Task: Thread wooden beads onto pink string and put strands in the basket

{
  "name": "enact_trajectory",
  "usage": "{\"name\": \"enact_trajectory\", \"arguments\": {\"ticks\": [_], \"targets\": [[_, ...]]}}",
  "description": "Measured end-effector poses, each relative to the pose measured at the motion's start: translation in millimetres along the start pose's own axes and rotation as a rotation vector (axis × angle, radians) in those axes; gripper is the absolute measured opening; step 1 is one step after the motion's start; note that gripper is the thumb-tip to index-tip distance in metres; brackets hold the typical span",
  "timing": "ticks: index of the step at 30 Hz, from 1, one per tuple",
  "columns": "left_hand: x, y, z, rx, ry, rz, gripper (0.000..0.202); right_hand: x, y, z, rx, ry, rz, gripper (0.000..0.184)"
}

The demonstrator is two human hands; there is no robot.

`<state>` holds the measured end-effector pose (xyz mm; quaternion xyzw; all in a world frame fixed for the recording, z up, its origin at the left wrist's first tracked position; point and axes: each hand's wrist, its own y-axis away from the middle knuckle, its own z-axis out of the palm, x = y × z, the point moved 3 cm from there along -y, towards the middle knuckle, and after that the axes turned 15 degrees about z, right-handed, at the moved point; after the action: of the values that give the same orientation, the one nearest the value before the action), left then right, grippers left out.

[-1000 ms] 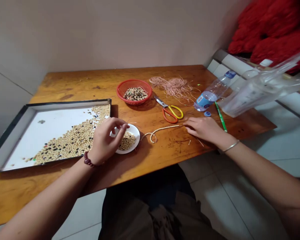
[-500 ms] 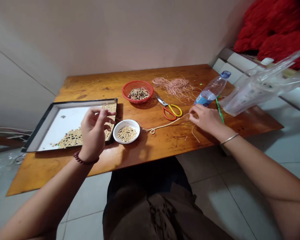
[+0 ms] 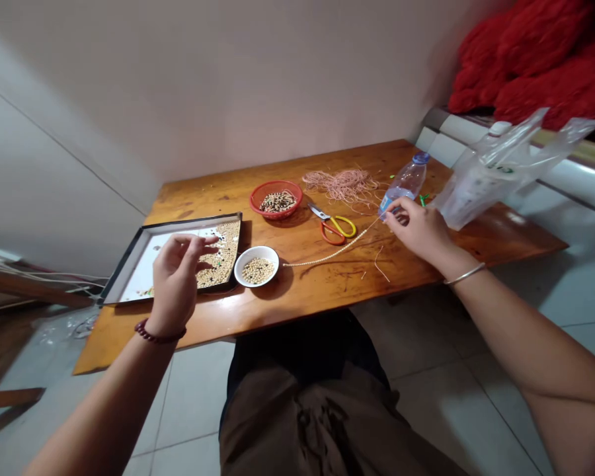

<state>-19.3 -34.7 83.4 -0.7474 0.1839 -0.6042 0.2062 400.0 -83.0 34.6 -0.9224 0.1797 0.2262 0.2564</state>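
Observation:
A string of small cream beads [image 3: 322,260] stretches over the table from the white bowl's right side up to my right hand [image 3: 416,228]. The thumb and forefinger of that hand pinch its thin bare end. My left hand [image 3: 176,274] is raised over the bead tray [image 3: 123,264], thumb and fingers pinched together. Its thread is too fine to follow clearly between these fingers and the bowl. Cream beads with a few dark ones lie in the small white bowl [image 3: 274,256], between my hands. More loose beads fill the tray's right side.
Behind the bowl stand a red basket [image 3: 276,215] of mixed beads, scissors [image 3: 333,226] with orange and yellow handles, and a heap of pink string [image 3: 344,184]. A water bottle [image 3: 410,180] and a clear plastic bag [image 3: 471,188] stand at the right.
The beaded string has straightened; its small loop near the bowl is gone. My right hand has shifted slightly and the view has turned a little. Both hands stay pinched.

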Motion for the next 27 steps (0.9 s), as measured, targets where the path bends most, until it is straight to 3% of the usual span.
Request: {"name": "enact_trajectory", "arguments": {"ticks": [4,8,12,15,20,24,27], "targets": [[-7.4,16.7,-0.9,-0.078,-0.078,-0.050,0.027,6.9,1.6,11.5,-0.123,-0.335,0.072,0.014],[-11.7,31.7,1.0,-0.148,-0.067,-0.111,0.030,10.2,2.4,30.7,-0.281,-0.726,0.291,0.020],[-7.1,34.3,5.6,-0.212,-0.050,-0.130,0.032,6.6,4.6,44.5,-0.355,-0.992,0.495,0.019],[-0.5,29.0,12.2,-0.241,-0.008,-0.100,0.031,0.6,5.0,51.3,-0.443,-1.165,0.563,0.015],[17.8,8.2,37.0,-0.275,0.062,-0.031,0.029,-16.5,-2.1,61.5,-0.588,-1.144,0.535,0.018],[38.3,-15.9,72.8,-0.364,0.117,0.061,0.026,-43.9,-8.7,77.1,-0.804,-0.996,0.419,0.035],[47.0,-33.0,104.2,-0.414,0.182,0.091,0.023,-67.1,-12.5,91.7,-0.938,-0.913,0.311,0.028]]}}
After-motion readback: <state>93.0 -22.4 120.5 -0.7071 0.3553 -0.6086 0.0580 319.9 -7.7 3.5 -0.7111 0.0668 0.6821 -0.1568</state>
